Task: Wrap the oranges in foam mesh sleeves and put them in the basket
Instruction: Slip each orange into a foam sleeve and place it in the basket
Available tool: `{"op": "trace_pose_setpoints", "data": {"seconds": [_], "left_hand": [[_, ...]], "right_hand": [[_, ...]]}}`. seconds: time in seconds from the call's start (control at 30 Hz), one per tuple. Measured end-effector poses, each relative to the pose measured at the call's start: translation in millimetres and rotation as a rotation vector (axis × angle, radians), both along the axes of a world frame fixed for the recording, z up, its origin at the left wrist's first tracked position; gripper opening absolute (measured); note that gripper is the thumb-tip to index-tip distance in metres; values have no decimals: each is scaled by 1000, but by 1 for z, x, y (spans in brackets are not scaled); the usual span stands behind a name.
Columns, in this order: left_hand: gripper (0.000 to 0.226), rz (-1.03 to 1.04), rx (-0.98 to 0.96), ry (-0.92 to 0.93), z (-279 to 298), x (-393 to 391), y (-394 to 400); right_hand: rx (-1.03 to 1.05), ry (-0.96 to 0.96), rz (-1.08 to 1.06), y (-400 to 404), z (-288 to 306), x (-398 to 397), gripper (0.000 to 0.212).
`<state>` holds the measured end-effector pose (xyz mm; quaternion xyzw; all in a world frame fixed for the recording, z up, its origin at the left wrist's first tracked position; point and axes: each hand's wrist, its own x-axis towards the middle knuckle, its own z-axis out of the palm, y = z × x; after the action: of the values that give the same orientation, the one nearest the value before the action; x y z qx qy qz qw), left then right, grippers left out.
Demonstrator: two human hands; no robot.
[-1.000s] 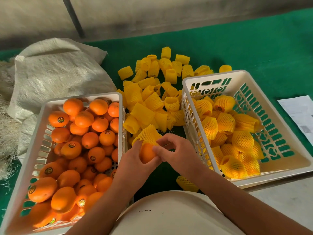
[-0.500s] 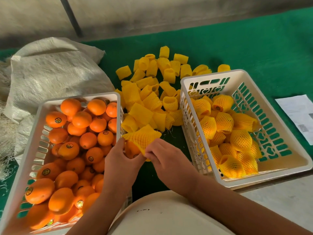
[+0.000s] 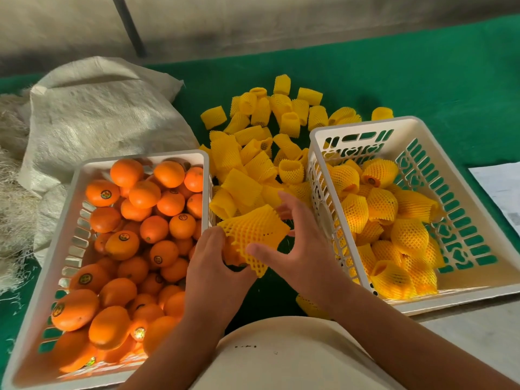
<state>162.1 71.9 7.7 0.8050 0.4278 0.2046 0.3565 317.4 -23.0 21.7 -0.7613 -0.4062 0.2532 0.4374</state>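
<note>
Two white baskets (image 3: pixel 315 153) flank loose yellow sleeves (image 3: pixel 253 161). Between them, the left hand (image 3: pixel 213 266) grips an orange (image 3: pixel 232 253); the spread right hand (image 3: pixel 298 249) touches its sleeve (image 3: pixel 254 232), lying roughly crosswise.

Orange (image 3: pixel 102 193) stickers, paper sheet (image 3: pixel 503 190) print: too small, unreadable.

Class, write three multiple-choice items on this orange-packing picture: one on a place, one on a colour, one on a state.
1. Where do the bare oranges lie?
A. left basket
B. right basket
C. sack

2. What colour are the loose sleeves?
A. white
B. yellow
C. red

3. What is the left hand doing?
A. resting flat on the table
B. gripping an orange partly covered by a mesh sleeve
C. lifting a basket

Answers: 1 A, unwrapped fruit fills the left basket; 2 B, the pile is yellow; 3 B, its fingers curl round the fruit.
</note>
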Motion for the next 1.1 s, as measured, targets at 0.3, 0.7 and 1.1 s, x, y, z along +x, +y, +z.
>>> {"op": "trace_pose_setpoints", "data": {"seconds": [0.3,0.7,1.1], "left_hand": [[75,-62,123,244,1,6,1],[77,-67,210,287,8,7,-7],[41,-233,180,62,14,1,-14]], "right_hand": [[-107,89,125,8,-6,-13,113],[-76,84,-60,3,-18,-14,97],[-6,114,-113,-5,-22,2,94]]}}
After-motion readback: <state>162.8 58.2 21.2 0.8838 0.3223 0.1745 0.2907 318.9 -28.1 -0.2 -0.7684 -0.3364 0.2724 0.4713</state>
